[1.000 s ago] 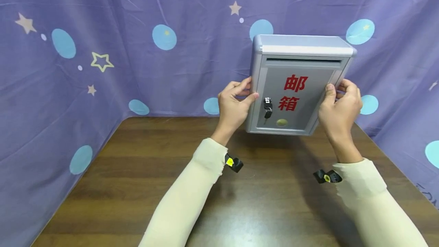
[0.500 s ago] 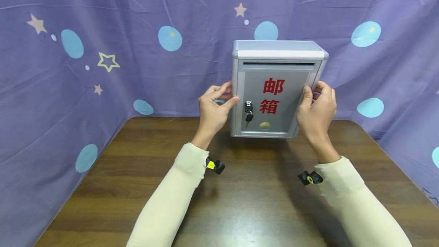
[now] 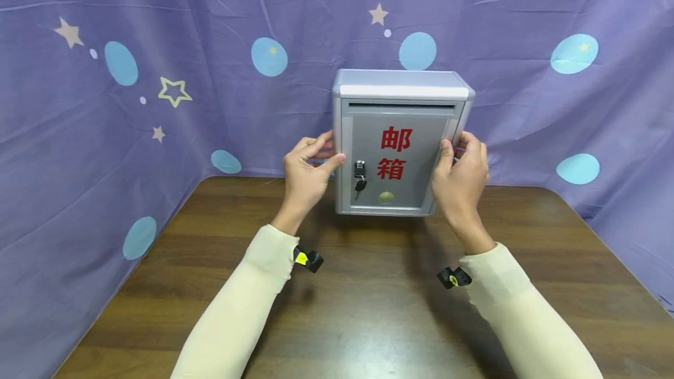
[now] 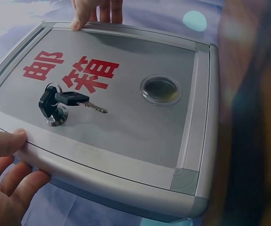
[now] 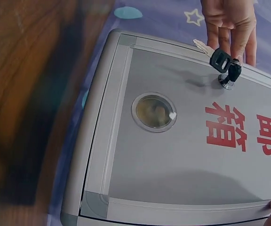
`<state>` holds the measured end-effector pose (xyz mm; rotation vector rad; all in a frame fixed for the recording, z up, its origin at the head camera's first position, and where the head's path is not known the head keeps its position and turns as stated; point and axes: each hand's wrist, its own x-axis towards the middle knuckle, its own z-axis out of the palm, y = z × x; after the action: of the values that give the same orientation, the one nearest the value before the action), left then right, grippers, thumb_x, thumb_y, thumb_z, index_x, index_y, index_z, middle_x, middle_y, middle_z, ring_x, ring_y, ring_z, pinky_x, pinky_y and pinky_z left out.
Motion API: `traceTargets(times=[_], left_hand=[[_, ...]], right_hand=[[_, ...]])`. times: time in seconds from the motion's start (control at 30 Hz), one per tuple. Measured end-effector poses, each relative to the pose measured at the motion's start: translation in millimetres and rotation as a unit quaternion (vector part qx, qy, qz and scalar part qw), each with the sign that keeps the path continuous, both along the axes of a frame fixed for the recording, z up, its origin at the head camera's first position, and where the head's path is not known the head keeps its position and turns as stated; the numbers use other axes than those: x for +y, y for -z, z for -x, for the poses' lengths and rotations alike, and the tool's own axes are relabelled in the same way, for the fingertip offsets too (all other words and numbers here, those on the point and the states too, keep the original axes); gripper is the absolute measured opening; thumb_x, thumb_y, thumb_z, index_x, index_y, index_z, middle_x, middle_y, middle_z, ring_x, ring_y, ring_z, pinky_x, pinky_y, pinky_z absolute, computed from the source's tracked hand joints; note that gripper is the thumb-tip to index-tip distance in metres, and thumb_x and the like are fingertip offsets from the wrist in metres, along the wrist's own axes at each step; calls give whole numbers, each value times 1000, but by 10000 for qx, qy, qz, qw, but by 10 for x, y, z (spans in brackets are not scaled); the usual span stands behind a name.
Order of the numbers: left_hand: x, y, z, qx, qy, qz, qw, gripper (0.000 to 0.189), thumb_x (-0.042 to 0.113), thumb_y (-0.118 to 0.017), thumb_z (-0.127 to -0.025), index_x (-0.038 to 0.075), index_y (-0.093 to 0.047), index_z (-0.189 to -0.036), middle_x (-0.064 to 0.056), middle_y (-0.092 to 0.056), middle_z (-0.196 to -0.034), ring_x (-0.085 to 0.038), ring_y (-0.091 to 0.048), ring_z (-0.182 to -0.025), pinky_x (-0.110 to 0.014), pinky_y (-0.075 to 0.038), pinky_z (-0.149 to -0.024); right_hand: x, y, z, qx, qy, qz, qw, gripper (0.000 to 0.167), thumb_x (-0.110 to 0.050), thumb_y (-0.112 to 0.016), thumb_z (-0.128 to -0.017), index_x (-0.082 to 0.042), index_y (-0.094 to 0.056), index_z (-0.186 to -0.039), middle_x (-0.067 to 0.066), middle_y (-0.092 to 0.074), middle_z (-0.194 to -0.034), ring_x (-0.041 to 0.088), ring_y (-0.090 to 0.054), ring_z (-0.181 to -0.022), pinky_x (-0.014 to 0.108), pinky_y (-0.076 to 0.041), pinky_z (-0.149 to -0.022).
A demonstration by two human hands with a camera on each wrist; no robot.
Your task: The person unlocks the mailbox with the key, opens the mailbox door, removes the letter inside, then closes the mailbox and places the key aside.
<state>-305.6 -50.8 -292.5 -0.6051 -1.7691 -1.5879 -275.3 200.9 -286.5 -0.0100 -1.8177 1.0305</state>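
Gray box (image 3: 402, 154) is btwn L hand (image 3: 308, 174) & R hand (image 3: 462, 177), up over brown table (image 3: 358, 309). L hand pinches the side near the keys (image 3: 360, 185), R hand grips the other side.

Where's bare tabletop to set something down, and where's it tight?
Free: the table left of the left sleeve, out to the curtain; the middle, between that and the right sleeve; the strip right of the right sleeve. Crowded: the far middle, where left grip and right grip hold the mailbox.
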Motion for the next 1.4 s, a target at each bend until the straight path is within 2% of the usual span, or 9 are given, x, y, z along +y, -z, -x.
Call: traceTargets(times=[0.27, 0.57, 0.83, 1.03, 1.2, 1.4], left_hand=[[-141, 105, 5, -87, -32, -51, 9999, 49, -1, -87, -79, 3, -72, -125, -15, -69, -104, -28, -72, -90, -37, -61, -79], [-211, 204, 10, -202, -154, 25, 9997, 49, -1, -86, -79, 3, -72, -126, -14, -69, -105, -27, -72, -89, -23, -59, -73], [-259, 307, 32, -251, -239, 44, 9994, 50, 1, -87, -79, 4, -72, -127, -14, -70, -105, -28, -72, -90, -28, -59, -73], [-258, 367, 47, -255, -192, -2, 9995, 49, 1, -86, -80, 4, -72, -126, -17, -69, -105, -31, -71, -90, -26, -58, -73], [-257, 391, 53, -276, -209, -29, 9994, 49, 0, -86, -79, 3, -72, -126, -17, -69, -104, -32, -71, -89, -31, -60, -74], [-262, 402, 51, -297, -226, -17, 9993, 49, -1, -86, -79, 4, -72, -126, -14, -69, -104, -29, -71, -88, -30, -60, -72]], right_hand=[[-143, 97, 32, -14, -13, -21, 10000, 34, -18, -64, -101, 8, -62, -123, 25, -63, -112, 37, -64, -103, 57, -44, -89], [-219, 245, 53, 42, -70, 28, 10000, 33, -17, -65, -100, 9, -62, -121, 25, -63, -109, 37, -64, -101, 57, -45, -90], [-259, 339, 70, -45, -115, 34, 9999, 33, -19, -64, -101, 7, -63, -121, 24, -64, -110, 37, -65, -100, 58, -44, -89], [-261, 390, 93, 11, -104, 7, 9999, 32, -16, -65, -100, 7, -62, -120, 24, -63, -108, 38, -64, -99, 58, -44, -89], [-262, 422, 106, -23, -140, 5, 9999, 32, -18, -65, -100, 6, -63, -120, 24, -63, -108, 38, -63, -98, 58, -44, -88], [-265, 456, 102, -9, -218, 32, 9998, 32, -17, -66, -100, 8, -63, -120, 25, -63, -108, 38, -65, -97, 56, -45, -90]])
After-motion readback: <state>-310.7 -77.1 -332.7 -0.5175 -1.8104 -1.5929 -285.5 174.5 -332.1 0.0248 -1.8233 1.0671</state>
